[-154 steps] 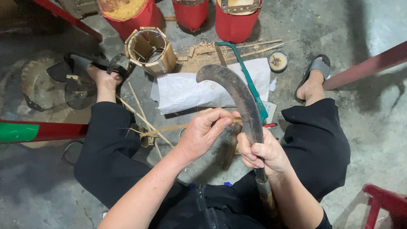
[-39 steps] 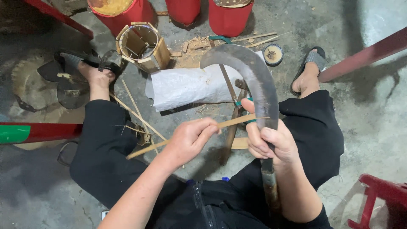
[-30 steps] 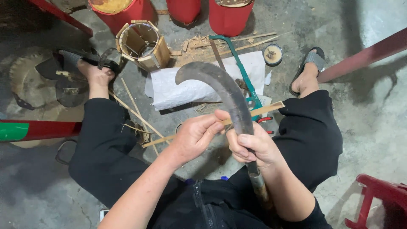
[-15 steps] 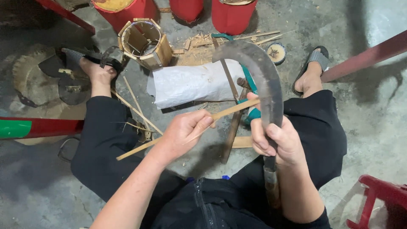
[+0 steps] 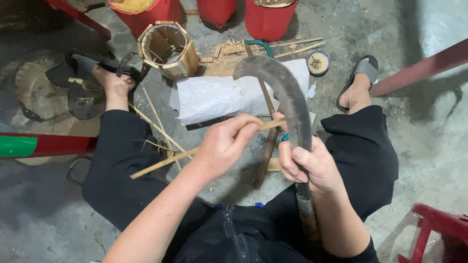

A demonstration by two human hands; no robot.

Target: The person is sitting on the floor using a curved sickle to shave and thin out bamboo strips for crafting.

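Observation:
My left hand grips a thin bamboo strip that runs from lower left up to the right, its far end meeting the blade. My right hand is closed around a large curved dark knife just above its handle, the hooked tip pointing left over a white sack. The thumb of my right hand rests near the strip's end. I sit on the floor with black trousers and both feet in sandals.
A small open bamboo frame box stands beyond my left knee. Red drums line the far side. Loose bamboo strips and shavings lie on the concrete. A red stool is at lower right, a red-green pole at left.
The knife swung back and forth along the strip; since half a second ago the strip has been drawn slightly left and the blade sits near its right end.

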